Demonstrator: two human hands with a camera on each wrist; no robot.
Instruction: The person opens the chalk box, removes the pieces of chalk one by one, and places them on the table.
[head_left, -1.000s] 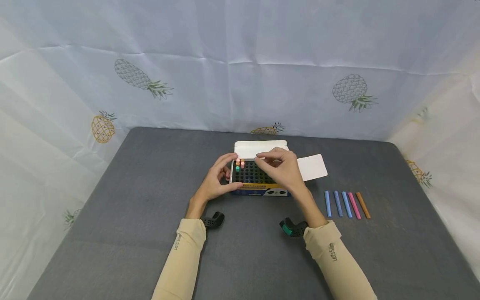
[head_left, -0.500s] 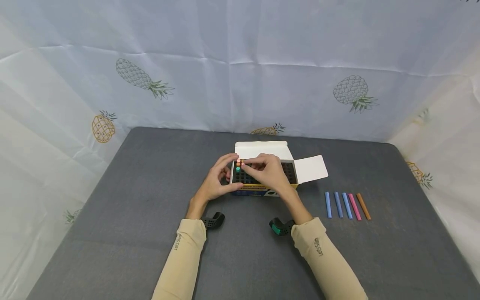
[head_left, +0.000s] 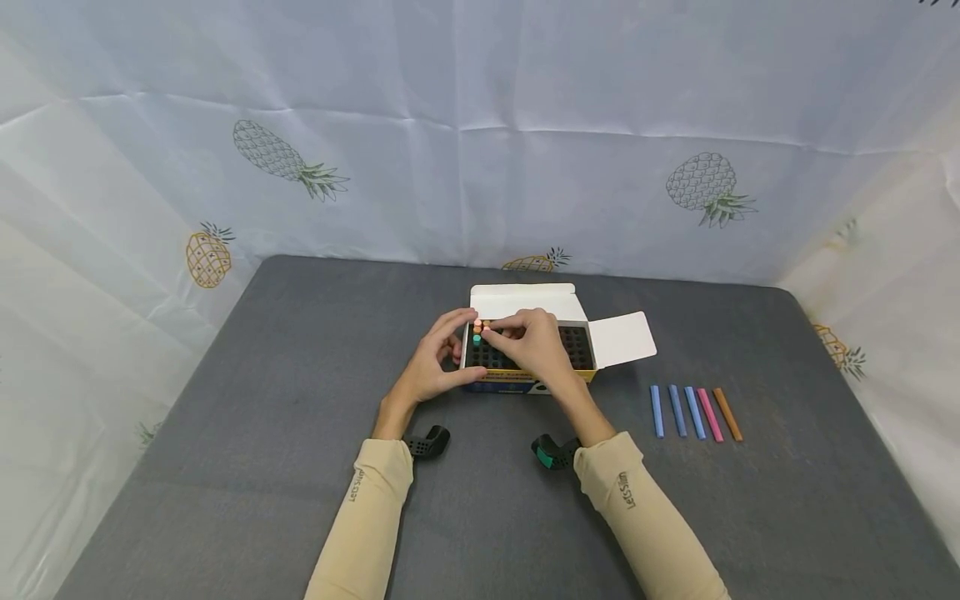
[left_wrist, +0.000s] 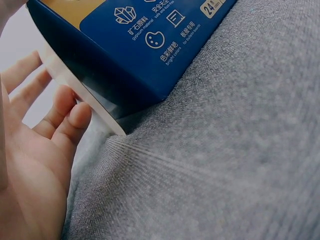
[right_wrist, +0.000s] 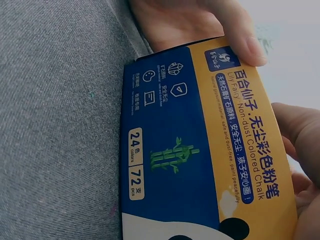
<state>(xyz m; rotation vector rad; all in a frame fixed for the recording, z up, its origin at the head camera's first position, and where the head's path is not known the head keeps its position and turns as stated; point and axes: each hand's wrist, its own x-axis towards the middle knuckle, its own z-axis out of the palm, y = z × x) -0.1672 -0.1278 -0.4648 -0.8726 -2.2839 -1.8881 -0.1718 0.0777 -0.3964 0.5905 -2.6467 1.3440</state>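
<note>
A blue and yellow chalk box (head_left: 498, 387) lies on the table, lid raised, with a black holed insert inside. My left hand (head_left: 427, 360) grips its left end, thumb (right_wrist: 252, 52) on the front edge and index finger at the far corner. In the left wrist view, the curled fingers (left_wrist: 64, 107) are against the white side flap (left_wrist: 95, 107). Over the insert, my right hand (head_left: 542, 350) pinches the top of a pink chalk stick (head_left: 486, 329) standing in a hole. Beside it stand a green chalk (head_left: 476, 340) and an orange chalk (head_left: 477, 331). The right fingertips are hidden in the right wrist view.
Right of the box, three blue chalks (head_left: 676, 411), a pink chalk (head_left: 709, 415) and a brown-orange chalk (head_left: 728, 414) lie in a row. The box's lid (head_left: 525, 300) rises at the back, and a white flap (head_left: 622, 337) sticks out rightward. A pineapple-print curtain hangs behind the grey table (head_left: 315, 333).
My right hand has moved left across the insert to the pink chalk, uncovering the box's right side. The left hand has stayed at the left end of the box.
</note>
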